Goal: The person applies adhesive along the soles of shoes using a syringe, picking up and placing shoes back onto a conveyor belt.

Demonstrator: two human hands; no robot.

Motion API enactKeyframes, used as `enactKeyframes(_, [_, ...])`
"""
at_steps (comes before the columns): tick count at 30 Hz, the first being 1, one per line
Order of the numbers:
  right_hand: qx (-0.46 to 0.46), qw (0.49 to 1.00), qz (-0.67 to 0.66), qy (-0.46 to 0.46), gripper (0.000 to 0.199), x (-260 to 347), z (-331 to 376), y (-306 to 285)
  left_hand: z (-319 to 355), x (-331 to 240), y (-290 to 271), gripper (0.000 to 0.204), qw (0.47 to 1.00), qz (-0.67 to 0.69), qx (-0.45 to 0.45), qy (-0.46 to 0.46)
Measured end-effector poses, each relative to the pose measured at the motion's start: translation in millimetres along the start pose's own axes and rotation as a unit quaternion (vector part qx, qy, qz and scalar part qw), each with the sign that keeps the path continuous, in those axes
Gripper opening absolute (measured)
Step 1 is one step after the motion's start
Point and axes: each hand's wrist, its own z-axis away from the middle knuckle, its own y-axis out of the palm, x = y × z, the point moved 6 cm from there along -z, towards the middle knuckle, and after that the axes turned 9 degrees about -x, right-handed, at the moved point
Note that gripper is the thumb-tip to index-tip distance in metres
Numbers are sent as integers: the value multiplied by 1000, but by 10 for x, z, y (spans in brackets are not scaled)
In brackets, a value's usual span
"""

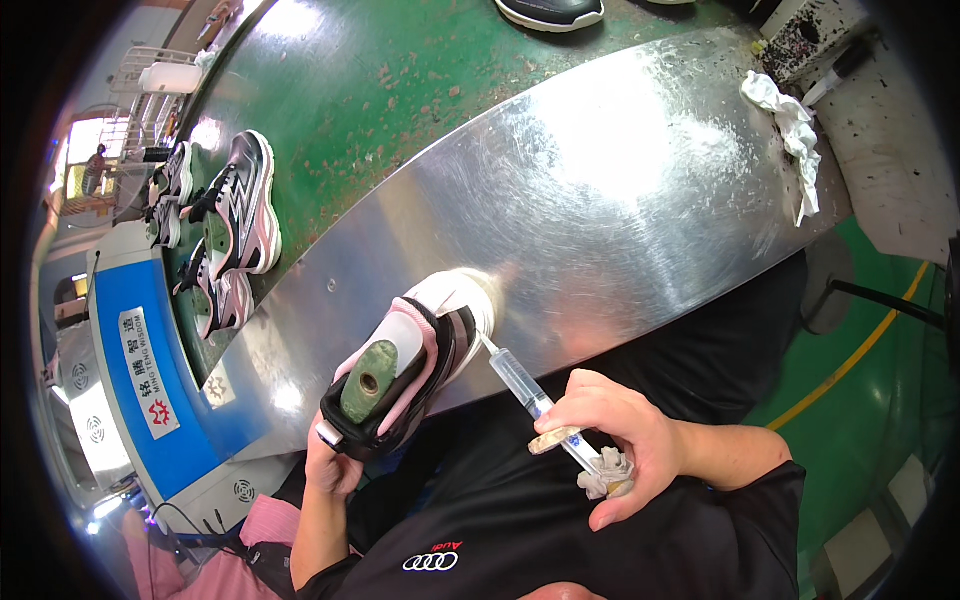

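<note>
My left hand grips a black, white and pink sports shoe from below at one end; the fingers are partly hidden beneath it. Inside the shoe sits a green shoe last with a round hole. In my right hand is a clear syringe, slanted up to the left, its narrow tip at the shoe's side near the sole edge. Whether the tip touches the shoe I cannot tell. A crumpled whitish wad is at the plunger end, against my right palm.
Under the shoe's far end lies a shiny metal sheet, with a green work surface beyond it. Several finished-looking shoes stand at left. Crumpled white tissue lies at far right, by a dark-handled brush. A blue-panelled machine stands at left.
</note>
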Motion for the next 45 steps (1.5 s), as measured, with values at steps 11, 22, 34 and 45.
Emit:
enactKeyframes(11, [-5, 1000, 21, 10, 76, 88, 6, 39, 205, 283, 313, 80, 994, 60, 87, -25])
enactKeyframes(22, [17, 998, 1, 55, 77, 292, -113, 85, 212, 501, 921, 83, 966, 133, 194, -109])
enactKeyframes(34, [51, 991, 34, 121, 82, 851, -23, 64, 161, 652, 1435, 67, 874, 241, 356, -227])
enactKeyframes(45, [22, 984, 167, 55, 69, 1411, 113, 4, 24, 799, 2044, 48, 808, 215, 484, -257])
